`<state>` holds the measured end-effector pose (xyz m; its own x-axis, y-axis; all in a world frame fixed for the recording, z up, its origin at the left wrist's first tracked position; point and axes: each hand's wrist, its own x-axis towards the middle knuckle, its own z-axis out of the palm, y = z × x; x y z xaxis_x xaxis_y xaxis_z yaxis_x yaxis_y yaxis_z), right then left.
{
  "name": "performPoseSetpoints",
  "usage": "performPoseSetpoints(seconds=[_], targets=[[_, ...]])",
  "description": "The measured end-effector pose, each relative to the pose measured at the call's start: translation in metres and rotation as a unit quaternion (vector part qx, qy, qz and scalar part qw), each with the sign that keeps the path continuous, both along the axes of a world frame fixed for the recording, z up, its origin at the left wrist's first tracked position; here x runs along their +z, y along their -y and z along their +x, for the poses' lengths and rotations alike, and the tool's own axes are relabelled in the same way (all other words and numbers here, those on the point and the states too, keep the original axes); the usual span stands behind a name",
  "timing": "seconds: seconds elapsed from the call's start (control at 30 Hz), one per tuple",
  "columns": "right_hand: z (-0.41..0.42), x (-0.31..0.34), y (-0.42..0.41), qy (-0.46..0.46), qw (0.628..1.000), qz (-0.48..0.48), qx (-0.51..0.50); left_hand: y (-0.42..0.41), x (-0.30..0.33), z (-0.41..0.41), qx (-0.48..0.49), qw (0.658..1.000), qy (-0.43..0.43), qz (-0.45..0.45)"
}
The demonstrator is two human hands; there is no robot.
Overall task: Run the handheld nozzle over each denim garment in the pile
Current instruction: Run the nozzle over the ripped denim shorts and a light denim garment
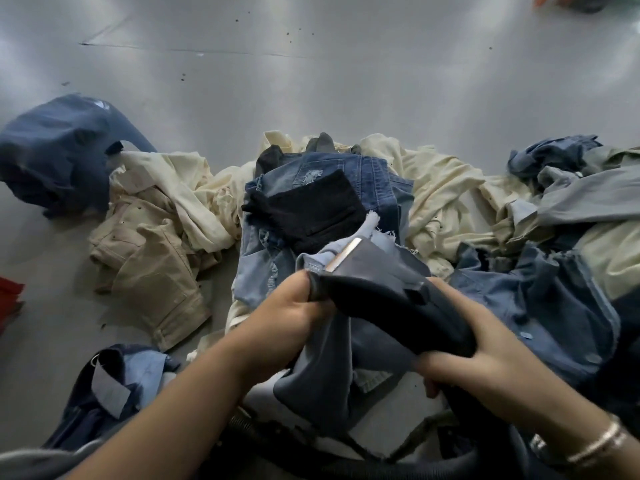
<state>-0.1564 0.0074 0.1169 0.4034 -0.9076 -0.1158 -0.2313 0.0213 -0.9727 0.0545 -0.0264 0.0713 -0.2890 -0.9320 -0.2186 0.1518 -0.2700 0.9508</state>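
Observation:
A dark handheld nozzle (381, 289) with a metal strip at its mouth points away from me over the pile. My right hand (481, 372) grips its handle near my body. My left hand (294, 310) grips light blue denim (322, 375) beside the nozzle's head. Under the nozzle's mouth lie frayed light denim pieces (259, 265) and a black garment (311, 209) on ripped blue jeans (346, 168). A ribbed hose (249, 427) runs along the bottom edge of the view.
Cream garments (443, 188) spread behind the pile, beige trousers (152, 265) to the left, a navy garment (59, 150) far left, more denim (540, 299) at right and at lower left (114, 386). Grey floor (311, 81) lies beyond. A red scrap (8, 292) sits at the left edge.

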Motion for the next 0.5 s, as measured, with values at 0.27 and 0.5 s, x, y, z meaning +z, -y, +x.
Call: performPoseSetpoints(seconds=[0.27, 0.5], targets=[[0.022, 0.000, 0.011, 0.071, 0.996, -0.031, -0.051, -0.007, -0.004, -0.009, -0.040, 0.999, 0.033, 0.007], [0.022, -0.008, 0.031, 0.163, 0.956, -0.067, -0.234, -0.013, 0.003, -0.016, -0.058, 0.998, -0.001, 0.019]])
